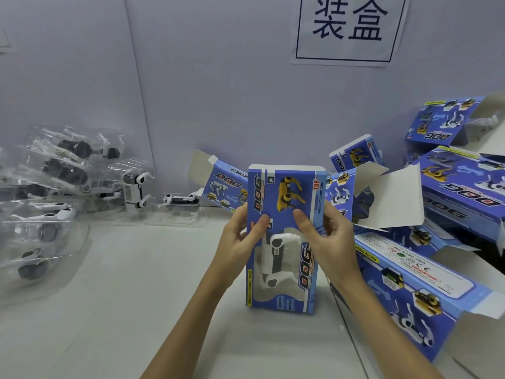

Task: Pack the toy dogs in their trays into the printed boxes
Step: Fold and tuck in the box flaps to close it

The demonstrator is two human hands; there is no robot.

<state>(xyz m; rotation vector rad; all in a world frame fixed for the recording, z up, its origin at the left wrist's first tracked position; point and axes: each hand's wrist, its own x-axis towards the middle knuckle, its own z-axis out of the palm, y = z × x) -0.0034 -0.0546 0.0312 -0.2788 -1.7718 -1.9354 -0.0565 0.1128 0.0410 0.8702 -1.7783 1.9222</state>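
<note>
standing upright, blue printed box (pixel 285 236), white toy dog (pixel 276 259) behind window

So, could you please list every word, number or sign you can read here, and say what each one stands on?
"装盒": wall sign.
"DOG", "FUNNY MOVING DOG", "TOP": held box, gripped by left hand and right hand.
"DOG": open box behind it.
"WARNING", "CE", "FUNNY MOVING": flat box at right.
"DOG", upside down: stacked boxes at right.
Barcode on toy dog: unreadable.
</note>
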